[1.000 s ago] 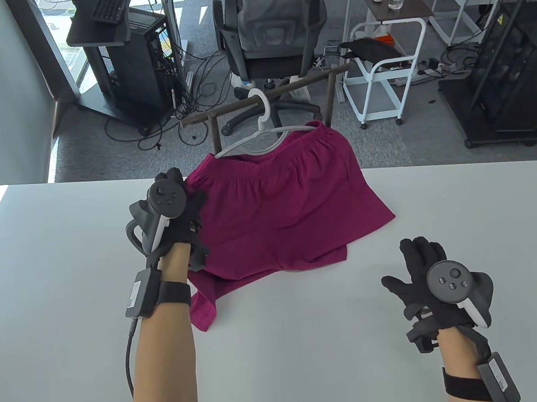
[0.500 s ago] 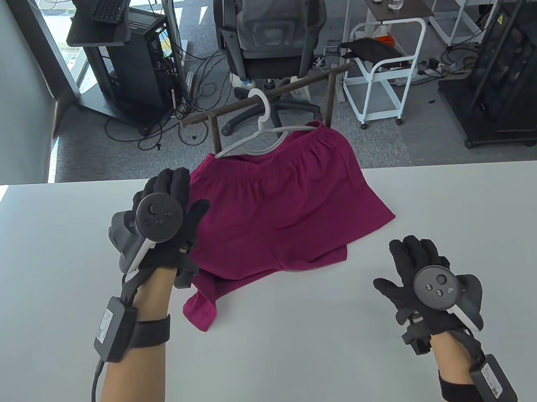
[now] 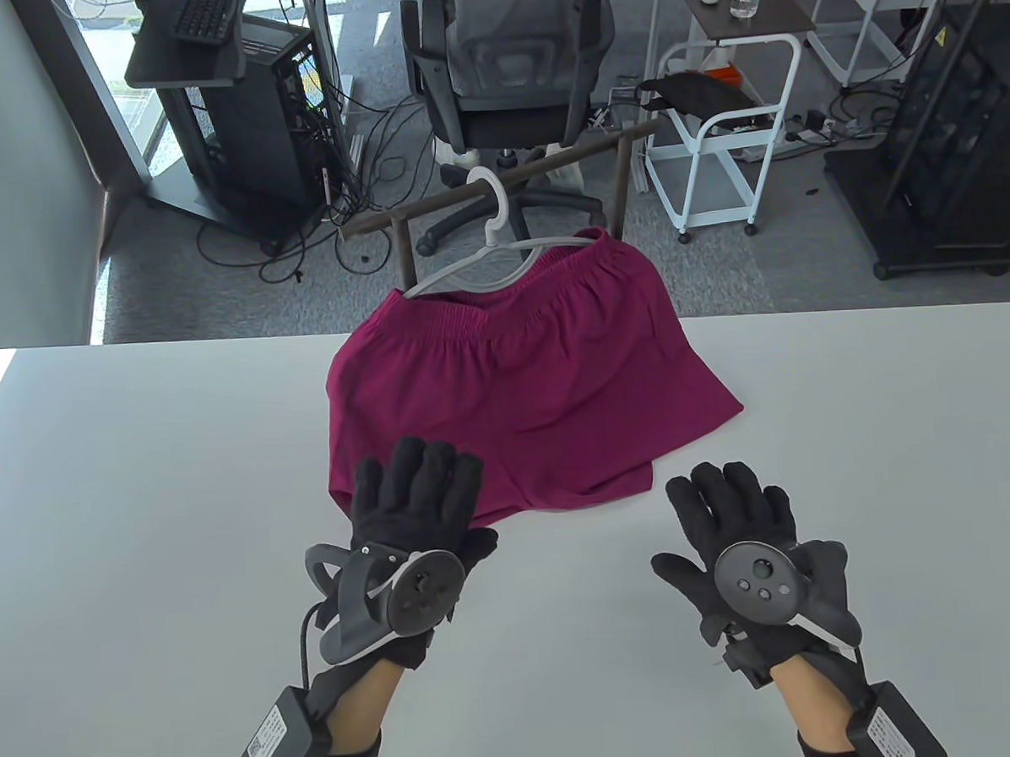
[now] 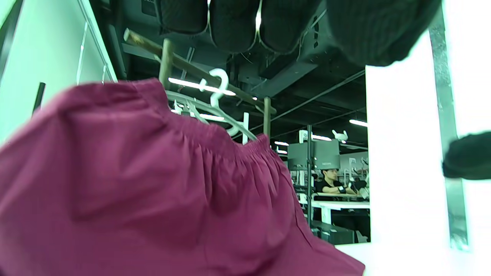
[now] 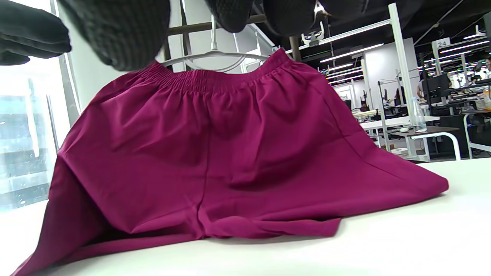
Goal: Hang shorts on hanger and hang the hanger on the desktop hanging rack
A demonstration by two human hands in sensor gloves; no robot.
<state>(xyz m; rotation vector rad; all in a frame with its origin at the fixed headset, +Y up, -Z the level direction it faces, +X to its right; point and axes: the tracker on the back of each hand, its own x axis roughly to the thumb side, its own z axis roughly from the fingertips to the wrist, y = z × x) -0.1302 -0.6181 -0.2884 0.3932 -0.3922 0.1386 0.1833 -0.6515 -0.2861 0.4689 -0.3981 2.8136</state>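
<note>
The magenta shorts hang by their waistband from a white hanger. The hanger's hook sits over the brown bar of the desktop rack at the table's far edge. The legs of the shorts drape down onto the white table. My left hand is open, its straight fingers over the shorts' front left hem. My right hand is open and flat, just right of the hem, apart from the cloth. Both wrist views show the shorts and hanger close ahead.
Beyond the table stand an office chair, a white cart and a dark computer stand, with cables on the floor. A window wall runs along the left. A person sits at a far desk.
My left hand left the shorts' left side and drew back to the front hem. The cloth flap that trailed toward the front left no longer shows. My right hand shifted left and forward.
</note>
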